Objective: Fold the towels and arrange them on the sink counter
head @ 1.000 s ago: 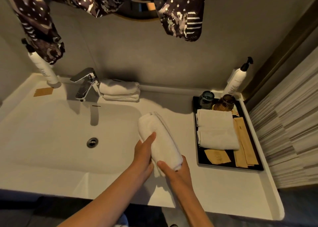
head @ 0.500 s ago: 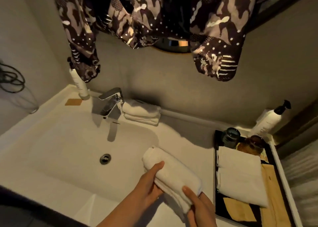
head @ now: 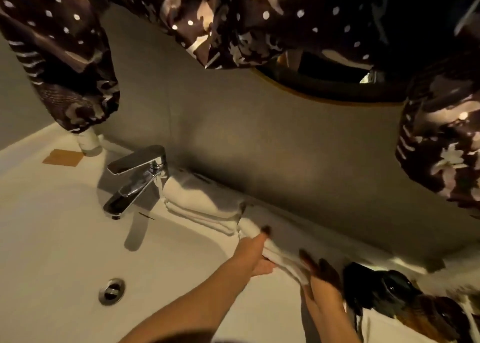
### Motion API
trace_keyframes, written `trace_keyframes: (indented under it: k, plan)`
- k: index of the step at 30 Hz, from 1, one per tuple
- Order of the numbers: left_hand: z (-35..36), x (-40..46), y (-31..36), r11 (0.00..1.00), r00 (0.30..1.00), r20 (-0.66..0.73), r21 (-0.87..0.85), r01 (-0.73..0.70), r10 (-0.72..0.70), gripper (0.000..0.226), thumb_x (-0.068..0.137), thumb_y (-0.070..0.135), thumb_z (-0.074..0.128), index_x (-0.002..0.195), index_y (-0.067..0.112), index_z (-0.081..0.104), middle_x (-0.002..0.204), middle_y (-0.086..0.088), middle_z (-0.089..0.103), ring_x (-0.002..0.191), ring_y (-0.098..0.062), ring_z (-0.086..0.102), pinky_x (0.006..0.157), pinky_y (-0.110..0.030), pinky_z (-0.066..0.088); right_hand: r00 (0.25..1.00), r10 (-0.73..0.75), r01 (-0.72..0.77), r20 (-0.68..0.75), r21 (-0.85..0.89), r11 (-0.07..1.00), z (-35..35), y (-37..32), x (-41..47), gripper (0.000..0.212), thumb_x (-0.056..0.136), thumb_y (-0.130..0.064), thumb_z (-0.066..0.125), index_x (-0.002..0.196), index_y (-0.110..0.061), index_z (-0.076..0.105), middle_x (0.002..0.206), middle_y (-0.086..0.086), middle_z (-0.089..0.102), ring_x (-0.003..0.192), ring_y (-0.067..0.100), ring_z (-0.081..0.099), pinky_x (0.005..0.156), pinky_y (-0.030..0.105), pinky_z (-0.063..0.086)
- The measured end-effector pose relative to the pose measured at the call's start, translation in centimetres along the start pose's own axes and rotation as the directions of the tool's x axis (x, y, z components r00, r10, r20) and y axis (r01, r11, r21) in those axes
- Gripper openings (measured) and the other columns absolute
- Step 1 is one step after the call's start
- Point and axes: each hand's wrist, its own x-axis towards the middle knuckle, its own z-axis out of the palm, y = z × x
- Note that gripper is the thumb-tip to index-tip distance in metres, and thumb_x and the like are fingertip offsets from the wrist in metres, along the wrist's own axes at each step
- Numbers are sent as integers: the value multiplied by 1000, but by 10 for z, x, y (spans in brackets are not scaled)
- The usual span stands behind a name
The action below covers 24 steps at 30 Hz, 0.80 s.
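The white sink counter [head: 52, 176] fills the lower left, its basin sunk into it below a grey wall [head: 259, 140], and dark patterned fabric [head: 233, 23] with pale dots hangs across the top of the view, one fold of it drooping at the left and another at the right. A round mirror [head: 324, 93] with a thin gold rim shows partly beneath the fabric. On the back ledge, just right of the chrome faucet [head: 137, 181], sits a stack of folded white towels [head: 202, 207], flat against the wall. Touching the right end of that stack is the rolled white towel [head: 278, 251] (blurred, so its folds are hard to make out), lying along the back of the counter at a slant. Both hands are on it: the left hand [head: 255, 255] grips its near side with the thumb on top and the fingers curled underneath, and the right hand [head: 322, 283] clasps the end nearer the camera, fingers spread over the cloth. At the lower right is a dark tray [head: 350, 314], holding a dark cup [head: 389, 288]. A white bottle [head: 89, 142] stands at the far left corner with a tan card [head: 63, 157] lying beside it, and the drain [head: 111, 294] shows in the basin floor.
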Motion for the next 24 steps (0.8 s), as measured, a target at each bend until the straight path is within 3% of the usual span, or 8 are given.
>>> trace_keyframes:
  k: [2,4,8,10,12,19,22,24]
  plan:
    - [1,10,2,979,998,-22,195,58,-55,81,81,65,65,129,1,55,99,-26,74,81,-34,76,68,-41,63,997,-67,65,-31,-69,995,7,-1,23,67,89,-33,68,140,2,45,140,23,50,127,37,49,106,41,39]
    - [3,12,1,985,999,-22,164,51,-48,78,84,63,62,126,-2,56,93,-26,74,78,-34,76,68,-41,63,994,-112,108,-15,-144,984,11,-7,30,61,88,-36,67,133,3,52,128,24,59,115,36,56,96,41,46]
    - [18,3,-1,981,986,-13,96,169,-168,83,84,70,56,127,-1,55,100,-24,72,79,-34,72,62,-38,63,984,-150,122,-98,-248,961,16,-17,38,73,81,-39,74,140,-8,44,139,22,50,127,40,47,104,44,38]
    - [20,-5,-4,967,977,12,149,208,-212,91,79,77,54,129,1,54,115,-23,69,87,-36,71,74,-41,63,976,-175,147,-127,-206,967,12,-23,31,76,82,-35,74,142,-6,39,143,22,46,130,40,44,106,44,36]
    - [14,-14,-6,966,985,-6,191,171,-173,90,76,77,58,127,3,53,112,-21,71,89,-35,73,81,-44,61,959,-221,182,-179,-208,961,8,-28,25,77,83,-35,73,144,-5,36,144,23,44,132,41,41,107,44,33]
    - [-1,-50,-12,974,996,-57,213,72,-62,48,90,53,62,112,10,63,106,-16,72,89,-32,74,79,-44,62,894,-421,351,-152,-345,870,-14,-20,-17,57,88,-34,66,137,-15,44,135,14,52,125,35,49,98,44,44]
    - [2,-73,-16,970,997,-58,238,55,-42,31,93,36,59,87,7,63,79,-9,68,67,-25,64,71,-37,56,899,-423,363,-115,-344,866,-30,-13,-46,39,89,-31,64,123,-13,55,112,12,62,105,33,61,81,36,52]
    - [8,-93,-14,953,997,-59,298,58,-42,20,90,25,55,79,8,58,70,-11,57,62,-27,51,67,-36,49,917,-395,357,-53,-335,872,-37,-9,-62,31,91,-27,62,115,-7,60,101,11,64,94,29,63,78,38,54]
